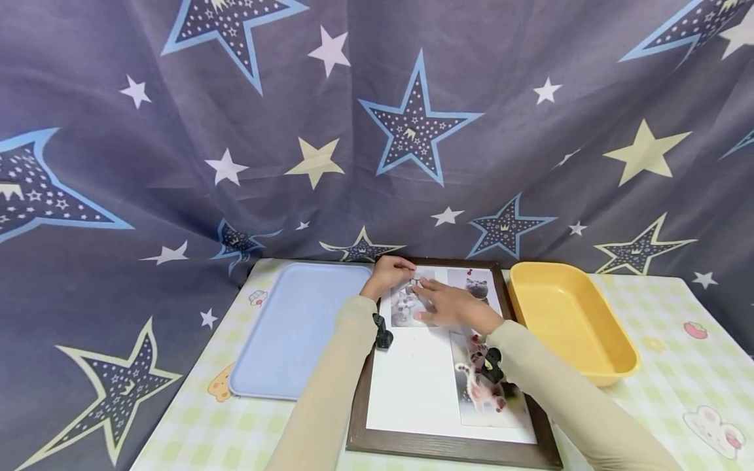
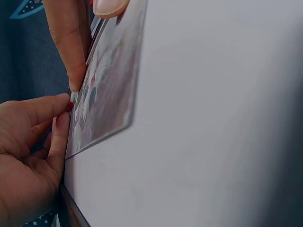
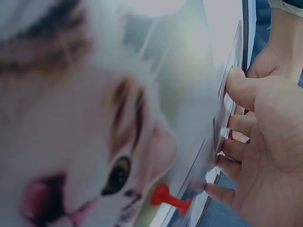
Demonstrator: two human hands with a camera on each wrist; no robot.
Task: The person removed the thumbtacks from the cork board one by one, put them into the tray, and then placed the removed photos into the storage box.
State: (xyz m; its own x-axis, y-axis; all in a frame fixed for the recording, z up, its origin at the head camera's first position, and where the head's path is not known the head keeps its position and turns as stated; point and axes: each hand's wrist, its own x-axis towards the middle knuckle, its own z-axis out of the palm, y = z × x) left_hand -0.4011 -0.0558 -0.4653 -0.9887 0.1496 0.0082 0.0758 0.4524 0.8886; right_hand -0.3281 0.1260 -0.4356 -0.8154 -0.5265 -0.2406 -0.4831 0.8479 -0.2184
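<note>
A brown-framed white board (image 1: 412, 379) lies on the table with cat photos on it. My left hand (image 1: 391, 271) is at its upper left, thumb and finger pinching a red push pin (image 2: 69, 107) at the top of a pale cat photo (image 1: 405, 309). My right hand (image 1: 450, 304) lies spread over that photo, fingertips pressing on it. Below it, partly behind the right wrist, is a kitten photo (image 1: 480, 399) with a red pin (image 3: 165, 196) at its upper edge. A grey cat photo (image 1: 476, 286) with a pin sits at the upper right.
Left of the board lies a light blue tray (image 1: 294, 327). A deep yellow bin (image 1: 568, 314) stands along its right side. The checkered tablecloth (image 1: 654, 392) covers the table, and a star-patterned curtain (image 1: 377, 216) hangs directly behind it.
</note>
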